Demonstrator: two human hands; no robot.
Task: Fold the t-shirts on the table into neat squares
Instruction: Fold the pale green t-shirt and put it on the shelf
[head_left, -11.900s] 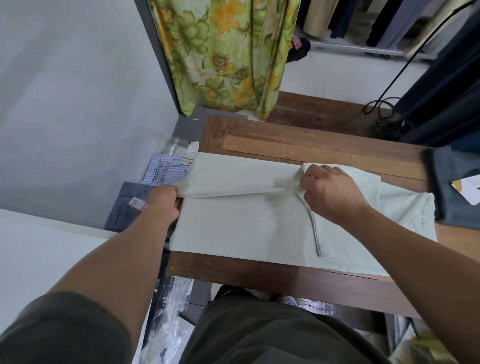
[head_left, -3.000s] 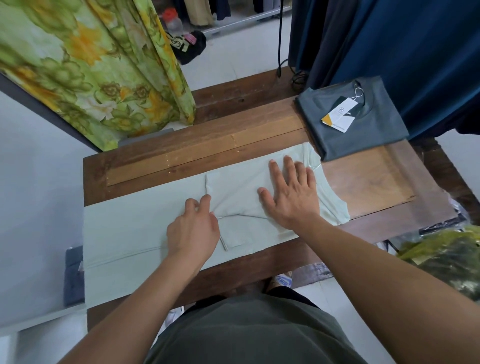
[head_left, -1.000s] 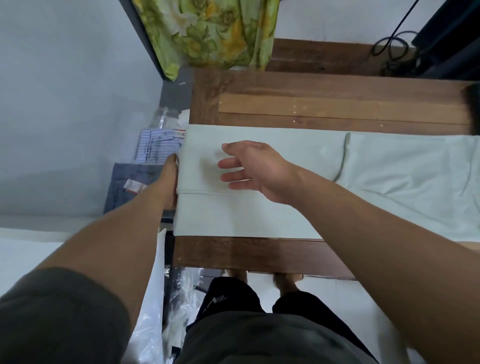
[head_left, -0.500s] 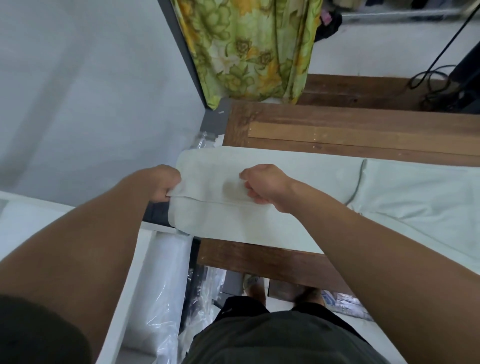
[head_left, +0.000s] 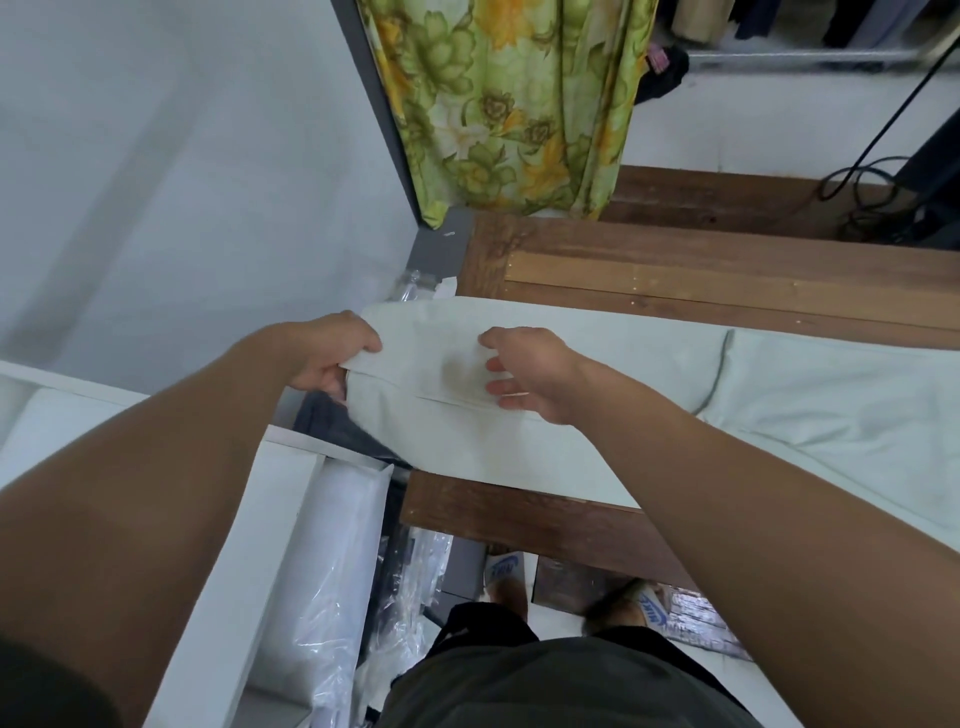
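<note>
**Left end of the shirt lifted for the next fold**

The pale mint-green t-shirt (head_left: 597, 374) lies stretched along the brown plank-topped wooden table (head_left: 727, 270), already narrowed into a long band. Its left end is raised off the table's edge and its right part lies flat on the boards. It looks light, limp knit cloth. It should drape and crease wherever it is unsupported, and its layers may slide over each other, so the sensible hold is at the two corners of the short left edge, all layers pinched together.

The left hand (head_left: 327, 353) is at that outer corner, thumb on top and fingers curled beneath, clamping the fabric. The right hand (head_left: 530, 374) sits a little further along the band, over a seam line. Its fingers lie loosely bent against the top layer, and I cannot tell whether they pinch it or merely rest there.

Behind the table hangs a green and yellow floral curtain (head_left: 509, 104). Clear plastic-wrapped packs (head_left: 322, 545) sit below on the left.
</note>
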